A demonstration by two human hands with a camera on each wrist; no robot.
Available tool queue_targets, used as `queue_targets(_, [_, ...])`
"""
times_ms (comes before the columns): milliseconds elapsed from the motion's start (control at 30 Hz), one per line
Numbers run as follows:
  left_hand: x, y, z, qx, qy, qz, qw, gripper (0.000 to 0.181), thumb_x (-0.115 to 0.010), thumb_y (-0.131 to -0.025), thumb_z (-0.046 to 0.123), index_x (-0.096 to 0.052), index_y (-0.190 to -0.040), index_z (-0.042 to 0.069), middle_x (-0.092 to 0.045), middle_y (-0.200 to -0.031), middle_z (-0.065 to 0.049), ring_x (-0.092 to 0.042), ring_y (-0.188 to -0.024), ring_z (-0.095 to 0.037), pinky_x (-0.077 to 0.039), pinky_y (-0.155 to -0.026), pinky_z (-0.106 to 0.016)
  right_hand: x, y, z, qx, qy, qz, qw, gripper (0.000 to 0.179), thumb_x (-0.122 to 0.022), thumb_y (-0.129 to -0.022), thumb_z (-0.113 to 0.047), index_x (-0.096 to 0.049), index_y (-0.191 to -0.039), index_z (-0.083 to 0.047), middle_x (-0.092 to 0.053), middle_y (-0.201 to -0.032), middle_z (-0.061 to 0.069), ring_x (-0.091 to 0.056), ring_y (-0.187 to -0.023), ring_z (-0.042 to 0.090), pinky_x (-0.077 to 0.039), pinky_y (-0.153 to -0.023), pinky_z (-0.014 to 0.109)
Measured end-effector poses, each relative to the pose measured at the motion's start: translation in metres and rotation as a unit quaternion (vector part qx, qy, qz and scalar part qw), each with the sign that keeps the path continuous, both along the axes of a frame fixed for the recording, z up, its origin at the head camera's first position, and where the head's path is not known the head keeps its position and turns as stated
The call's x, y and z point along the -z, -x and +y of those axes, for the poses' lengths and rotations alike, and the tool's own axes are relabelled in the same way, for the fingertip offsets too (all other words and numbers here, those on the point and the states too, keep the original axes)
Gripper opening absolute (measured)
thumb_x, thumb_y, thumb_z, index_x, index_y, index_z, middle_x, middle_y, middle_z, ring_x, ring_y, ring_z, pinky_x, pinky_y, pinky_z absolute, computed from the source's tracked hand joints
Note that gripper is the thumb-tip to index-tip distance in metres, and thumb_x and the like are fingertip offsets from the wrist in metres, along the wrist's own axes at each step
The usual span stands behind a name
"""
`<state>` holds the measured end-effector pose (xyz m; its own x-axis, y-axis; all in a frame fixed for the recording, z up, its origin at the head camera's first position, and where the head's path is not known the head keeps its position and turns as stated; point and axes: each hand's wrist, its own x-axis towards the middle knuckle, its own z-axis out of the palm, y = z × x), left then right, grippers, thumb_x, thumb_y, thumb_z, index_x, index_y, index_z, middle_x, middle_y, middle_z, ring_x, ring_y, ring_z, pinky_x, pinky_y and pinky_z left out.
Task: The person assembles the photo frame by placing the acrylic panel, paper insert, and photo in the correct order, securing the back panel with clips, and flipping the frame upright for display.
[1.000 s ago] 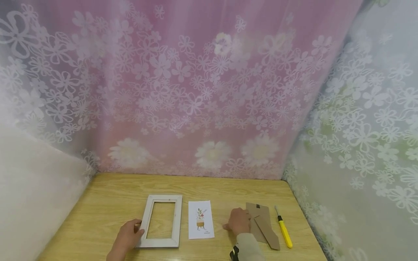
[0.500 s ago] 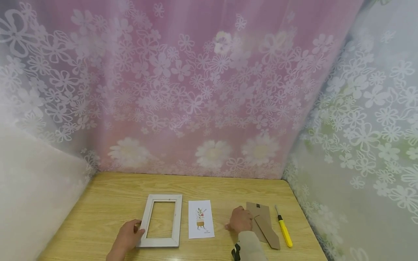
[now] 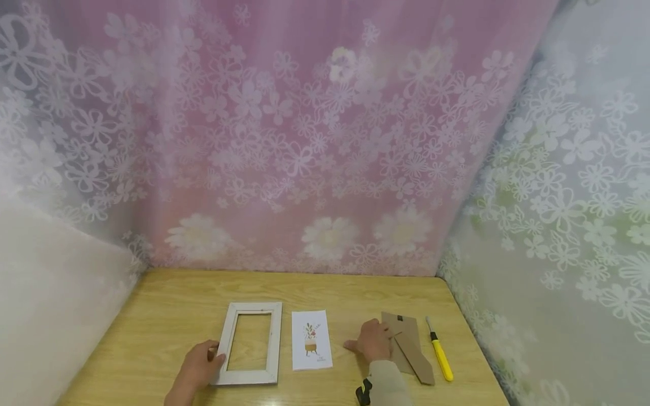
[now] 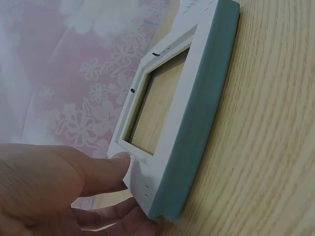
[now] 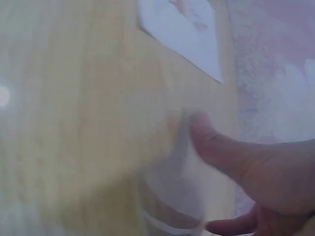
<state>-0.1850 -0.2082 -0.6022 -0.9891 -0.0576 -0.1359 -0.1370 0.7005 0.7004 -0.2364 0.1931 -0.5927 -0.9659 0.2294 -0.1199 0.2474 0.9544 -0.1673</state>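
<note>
My left hand grips the lower left corner of a white picture frame. In the left wrist view the thumb lies on the white face of the frame, fingers beneath; its outer side is green. My right hand is beside the brown backing board, thumb stretched left. Between thumb and fingers of the right hand, the right wrist view shows a faint, shiny clear sheet; it appears held across its edges, though blurred. A white card with a potted-plant picture lies between the hands.
The backing board has a slanting stand leg and a black tab at its top. Right of it lies a screwdriver with a yellow handle. A flowered pink curtain stands behind the wooden table.
The thumb of my right hand has stretched a little further left. The left hand keeps its grip on the picture frame; the head view has shifted slightly.
</note>
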Motion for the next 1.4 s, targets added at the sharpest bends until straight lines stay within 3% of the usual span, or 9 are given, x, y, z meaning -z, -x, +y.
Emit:
queue_targets(167, [0.002, 0.002, 0.0, 0.001, 0.0, 0.002, 1.0, 0.042, -0.071, -0.093, 0.01, -0.061, -0.126, -0.013, -0.068, -0.096, -0.017, -0.062, -0.086, -0.025, -0.053, -0.074, -0.044, 0.005, 0.002, -0.005, 0.035, 0.016, 0.0, 0.9993, 0.112, -0.094, -0.06, -0.061, -0.051, -0.122, 0.021, -0.052, -0.106, 0.04, -0.056, -0.1, 0.053, -0.054, -0.072, 0.067])
queue_targets(400, [0.005, 0.002, 0.001, 0.004, 0.003, 0.007, 1.0, 0.042, -0.071, -0.093, 0.011, -0.061, -0.125, -0.014, -0.067, -0.095, -0.017, -0.061, -0.086, -0.026, -0.053, -0.074, -0.044, 0.005, 0.005, -0.004, 0.041, 0.007, -0.012, 0.999, 0.094, -0.096, -0.063, -0.053, -0.053, -0.109, 0.017, -0.053, -0.092, 0.037, -0.052, -0.082, 0.042, -0.052, -0.066, 0.059])
queue_targets(667, [0.005, 0.0, 0.0, -0.003, 0.0, -0.002, 1.0, 0.041, -0.07, -0.093, 0.008, -0.06, -0.126, -0.014, -0.068, -0.095, -0.017, -0.062, -0.084, -0.024, -0.053, -0.072, -0.041, 0.004, 0.001, -0.003, 0.047, 0.012, -0.004, 0.9988, 0.089, -0.097, -0.061, -0.051, -0.049, -0.101, 0.012, -0.051, -0.088, 0.033, -0.051, -0.077, 0.04, -0.052, -0.063, 0.055])
queue_targets(833, [0.002, -0.001, 0.001, -0.013, -0.009, -0.008, 0.9998, 0.039, -0.07, -0.092, 0.005, -0.06, -0.125, -0.014, -0.068, -0.088, -0.012, -0.059, -0.077, -0.02, -0.048, -0.065, -0.033, 0.004, -0.002, 0.002, 0.02, 0.004, 0.045, 0.9988, 0.074, -0.096, -0.068, -0.04, -0.048, -0.093, 0.01, -0.051, -0.082, 0.03, -0.054, -0.074, 0.038, -0.052, -0.06, 0.049])
queue_targets(933, [0.0, -0.003, 0.002, -0.017, -0.011, -0.007, 0.9998, 0.038, -0.071, -0.092, 0.005, -0.061, -0.124, -0.013, -0.068, -0.086, -0.011, -0.059, -0.075, -0.019, -0.047, -0.064, -0.032, 0.002, -0.002, 0.009, 0.002, 0.014, 0.056, 0.9983, 0.047, -0.085, -0.083, -0.023, -0.053, -0.092, 0.01, -0.053, -0.08, 0.028, -0.056, -0.069, 0.035, -0.05, -0.057, 0.044])
queue_targets(1067, [0.001, -0.003, 0.001, -0.022, -0.011, -0.012, 0.9996, 0.038, -0.071, -0.091, 0.005, -0.063, -0.124, -0.011, -0.069, -0.086, -0.01, -0.06, -0.074, -0.019, -0.047, -0.062, -0.032, -0.002, 0.0, 0.02, -0.014, 0.038, 0.065, 0.9971, 0.011, -0.063, -0.093, -0.002, -0.061, -0.091, 0.008, -0.061, -0.076, 0.024, -0.059, -0.064, 0.028, -0.049, -0.053, 0.042])
queue_targets(1167, [0.0, -0.002, 0.001, -0.027, -0.012, -0.02, 0.9994, 0.037, -0.071, -0.092, 0.005, -0.063, -0.124, -0.01, -0.068, -0.085, -0.01, -0.059, -0.073, -0.019, -0.047, -0.061, -0.032, -0.011, 0.0, 0.026, -0.027, 0.039, 0.072, 0.9963, 0.008, -0.059, -0.094, 0.002, -0.066, -0.092, 0.006, -0.063, -0.07, 0.018, -0.056, -0.058, 0.024, -0.049, -0.054, 0.044])
queue_targets(1333, [-0.002, -0.003, 0.001, -0.028, -0.008, -0.011, 0.9995, 0.029, -0.073, -0.09, 0.005, -0.067, -0.113, -0.011, -0.069, -0.083, -0.01, -0.061, -0.072, -0.02, -0.049, -0.062, -0.033, -0.025, -0.001, 0.031, -0.034, 0.044, 0.057, 0.9968, 0.007, -0.059, -0.092, 0.005, -0.066, -0.091, 0.004, -0.049, -0.06, 0.008, -0.036, -0.05, 0.016, -0.03, -0.048, 0.033])
queue_targets(1400, [-0.002, -0.003, 0.0, -0.03, -0.001, -0.007, 0.9995, 0.024, -0.074, -0.089, 0.006, -0.068, -0.106, -0.01, -0.069, -0.082, -0.01, -0.062, -0.073, -0.02, -0.049, -0.063, -0.035, -0.03, -0.001, 0.031, -0.04, 0.051, 0.052, 0.9966, 0.007, -0.058, -0.092, 0.006, -0.065, -0.093, 0.005, -0.048, -0.061, 0.007, -0.034, -0.051, 0.015, -0.027, -0.048, 0.03])
